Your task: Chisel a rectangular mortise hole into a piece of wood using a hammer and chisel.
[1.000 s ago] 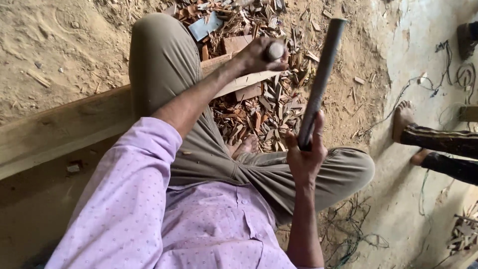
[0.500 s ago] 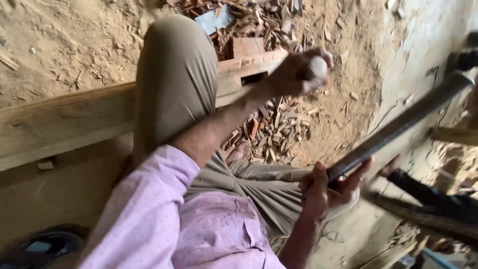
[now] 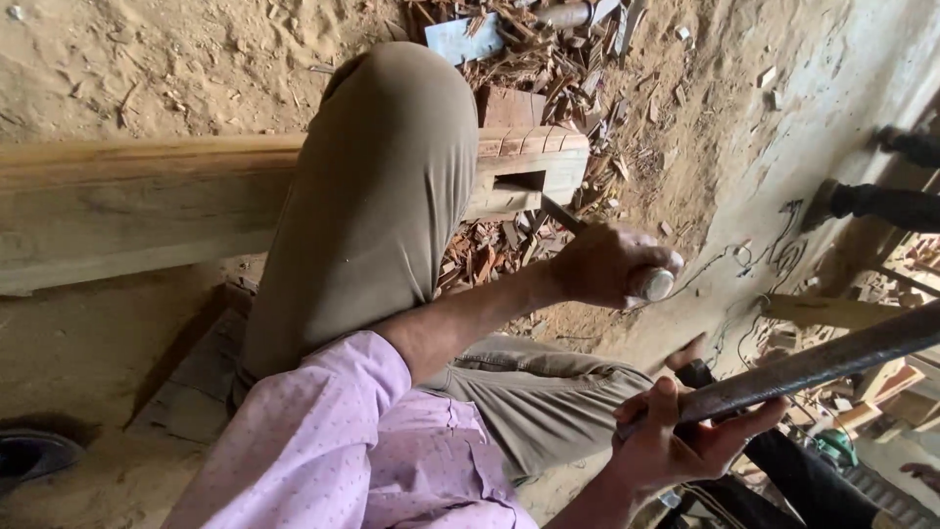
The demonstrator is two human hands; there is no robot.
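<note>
- Gripping a chisel [image 3: 573, 220], the left hand [image 3: 607, 264] is closed, forearm extended; the blade is set against the notched end of the wooden beam [image 3: 147, 201].
- A dark bar [image 3: 822, 362] is clasped in the closed right hand [image 3: 685, 441], raised beside the knee.

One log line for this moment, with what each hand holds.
left hand: holds chisel, blade at notch in wooden beam | right hand: holds long dark bar, raised | wood chips on ground
</note>
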